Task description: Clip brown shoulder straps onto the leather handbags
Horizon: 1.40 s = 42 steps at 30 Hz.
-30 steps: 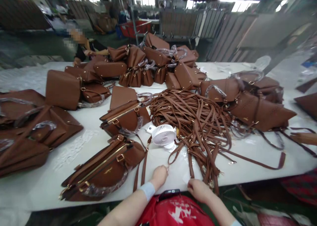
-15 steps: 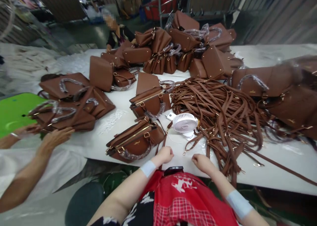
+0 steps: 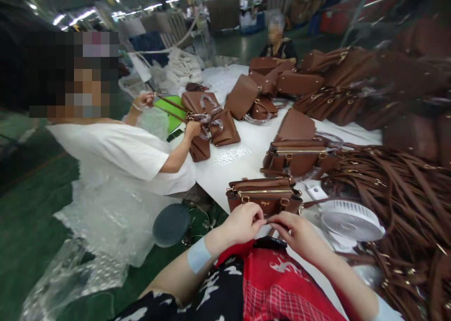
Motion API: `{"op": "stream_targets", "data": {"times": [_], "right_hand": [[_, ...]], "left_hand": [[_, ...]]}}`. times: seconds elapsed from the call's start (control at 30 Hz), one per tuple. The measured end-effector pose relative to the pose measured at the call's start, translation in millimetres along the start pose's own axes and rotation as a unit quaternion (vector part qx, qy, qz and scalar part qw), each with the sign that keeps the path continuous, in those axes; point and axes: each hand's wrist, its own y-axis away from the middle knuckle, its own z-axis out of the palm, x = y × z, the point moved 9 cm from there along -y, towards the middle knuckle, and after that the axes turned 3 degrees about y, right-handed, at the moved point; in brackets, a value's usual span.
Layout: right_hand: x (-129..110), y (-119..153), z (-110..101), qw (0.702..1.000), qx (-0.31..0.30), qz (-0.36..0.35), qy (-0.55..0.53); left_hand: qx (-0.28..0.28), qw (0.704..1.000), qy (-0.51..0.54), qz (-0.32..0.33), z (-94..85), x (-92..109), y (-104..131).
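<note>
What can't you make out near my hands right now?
- Head view: what the left hand and right hand pinch between them is hidden by the fingers.
- Strap pile: cut off by the right edge.
- Far bags: motion-blurred.

left hand (image 3: 243, 223): fingers curled, pinching, tips meeting the right | right hand (image 3: 298, 232): fingers bent, pinching | forearms converge at the lap

Brown handbags (image 3: 264, 196) and straps (image 3: 394, 189), white table (image 3: 239, 159), white fan (image 3: 350, 220), red checked apron (image 3: 278, 290).
</note>
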Motion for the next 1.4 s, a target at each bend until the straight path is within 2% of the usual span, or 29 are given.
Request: {"op": "stream_targets", "data": {"times": [0.13,0.2,0.27,0.33,0.43,0.57,0.8,0.87,0.97,1.13,1.27,1.4], "right_hand": [[-39,-56,1,0.987,-0.054,-0.099,0.11],[-56,-84,0,0.969,-0.068,-0.158,0.176],[-71,-111,2,0.945,-0.074,-0.212,0.239],[-77,-140,9,0.921,-0.084,-0.237,0.299],[-71,-179,30,0.886,-0.133,-0.231,0.38],[-58,-207,56,0.845,-0.203,-0.22,0.443],[-51,-214,87,0.804,-0.263,-0.219,0.486],[-48,-214,94,0.806,-0.274,-0.216,0.479],[-43,-214,100,0.824,-0.282,-0.194,0.451],[-37,-215,94,0.852,-0.263,-0.168,0.42],[-38,-212,89,0.925,-0.258,-0.154,0.232],[-30,-213,94,0.958,-0.249,-0.112,0.087]], "left_hand": [[0.08,0.991,0.107,0.0,-37.7,-45,22],[0.133,0.981,0.138,-0.02,-52.4,-75,29],[0.185,0.973,0.125,-0.059,-63.3,-107,33],[0.206,0.97,0.079,-0.104,-66.5,-135,31],[0.174,0.972,0.04,-0.151,-56.0,-163,20],[0.162,0.971,0.056,-0.169,-41.2,-172,2],[0.178,0.958,0.082,-0.211,-28.2,-168,-8],[0.185,0.953,0.091,-0.222,-26.7,-169,-10],[0.197,0.947,0.108,-0.23,-25.3,-172,-12],[0.226,0.937,0.158,-0.214,-29.8,-178,-13],[0.259,0.918,0.226,-0.198,-41.6,-188,-2],[0.297,0.89,0.287,-0.193,-53.8,-202,11]]}}
